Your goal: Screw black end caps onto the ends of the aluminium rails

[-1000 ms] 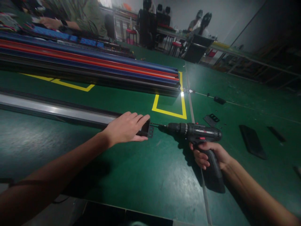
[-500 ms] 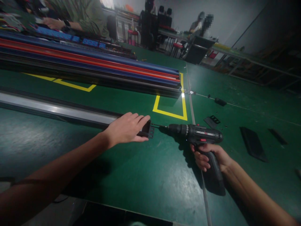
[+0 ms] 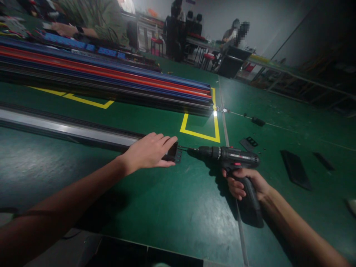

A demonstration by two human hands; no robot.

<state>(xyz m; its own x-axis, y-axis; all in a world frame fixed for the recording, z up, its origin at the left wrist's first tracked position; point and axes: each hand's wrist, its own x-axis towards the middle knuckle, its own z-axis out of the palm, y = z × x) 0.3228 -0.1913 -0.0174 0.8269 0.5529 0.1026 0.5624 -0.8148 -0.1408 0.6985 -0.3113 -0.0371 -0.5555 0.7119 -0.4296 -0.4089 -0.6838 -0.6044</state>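
My left hand (image 3: 150,151) is wrapped over the right end of a long black and silver metal profile (image 3: 63,128) lying on the green table. A dark end plate with holes (image 3: 178,156) sits at that end, just past my fingertips. In my right hand (image 3: 246,183) is a black cordless drill (image 3: 240,157), its fingers closed round the handle. The drill points left, and its long thin bit (image 3: 187,149) reaches the end plate. Whether the tip sits in a screw is too small to tell.
Blue, red and black profiles (image 3: 111,72) lie behind, near yellow tape marks (image 3: 200,137). At the right are a holed black plate (image 3: 249,143), a dark flat piece (image 3: 295,170) and a narrow strip (image 3: 323,161). A person's arm (image 3: 86,32) rests at the back left.
The drill and my right hand have moved slightly left, towards the profile's end. My left hand keeps its hold on the profile.
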